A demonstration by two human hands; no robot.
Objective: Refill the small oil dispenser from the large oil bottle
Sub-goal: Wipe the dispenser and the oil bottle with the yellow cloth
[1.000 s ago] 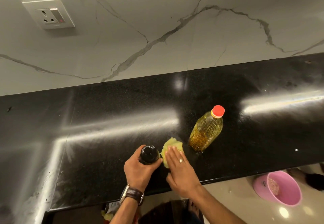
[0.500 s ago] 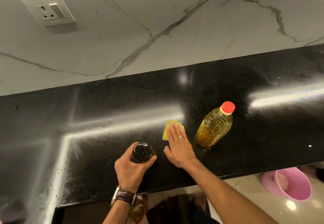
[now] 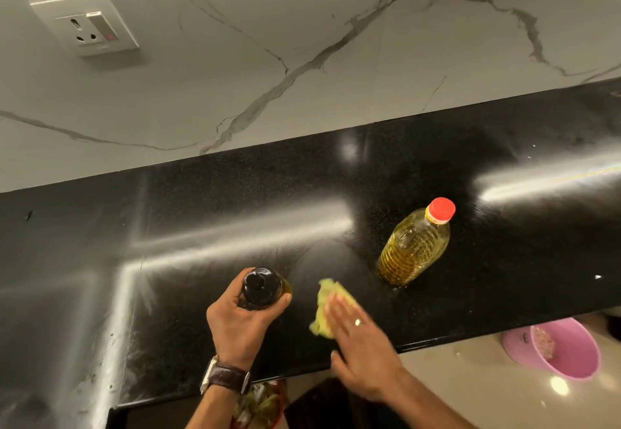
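Note:
The small oil dispenser (image 3: 262,288), dark with a black top, stands near the front of the black countertop (image 3: 201,220). My left hand (image 3: 240,324) grips it round the body. My right hand (image 3: 361,344) lies flat with straight fingers, pressing a yellow cloth (image 3: 324,307) onto the counter just right of the dispenser. The large oil bottle (image 3: 415,243), clear plastic with yellow oil and a red cap on, stands upright to the right, apart from both hands.
A marble wall with a socket plate (image 3: 85,23) rises behind the counter. A pink bucket (image 3: 568,348) sits on the floor at the lower right, below the counter's front edge. A container of greenish items (image 3: 262,405) shows under the counter.
My right hand has slid the yellow cloth back toward the counter's front edge after pushing it away. My left hand keeps hold of the dispenser. The bottle has not moved.

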